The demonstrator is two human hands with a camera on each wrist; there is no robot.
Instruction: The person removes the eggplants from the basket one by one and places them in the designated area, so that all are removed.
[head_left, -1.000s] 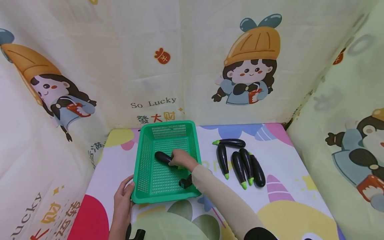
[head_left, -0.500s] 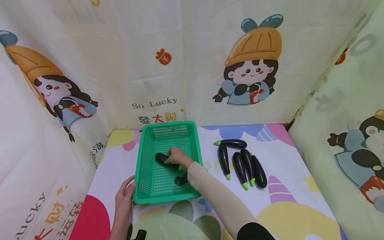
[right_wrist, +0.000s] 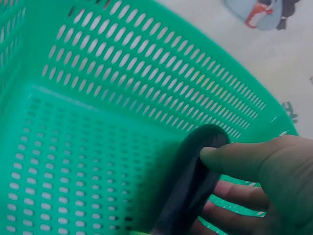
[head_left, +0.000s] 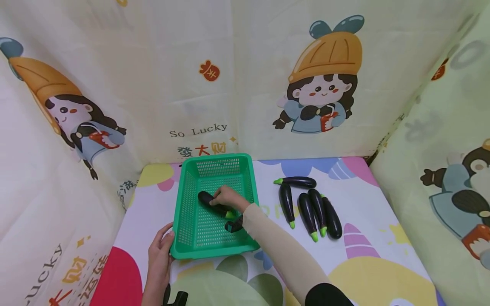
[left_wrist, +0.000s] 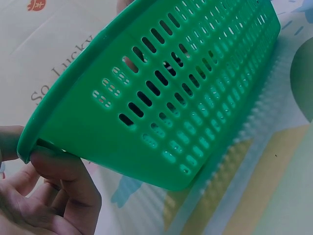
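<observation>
My right hand reaches into a green plastic basket and holds a dark purple eggplant. In the right wrist view the thumb lies on the near side of the eggplant, with fingers round the other side. Its bright green stem end points toward the basket's right side. My left hand grips the basket's near left corner. The left wrist view has the thumb and fingers of that hand pinching the rim, against the slotted wall.
Several more eggplants with green stem ends lie in a loose group right of the basket, on a colourful printed tablecloth. Behind and on both sides hang cream cloths with cartoon prints. A black wrist strap piece hangs over the basket.
My right hand has shifted slightly left and away along the eggplant, and more of its green stem end shows. The left hand keeps its hold on the basket corner.
</observation>
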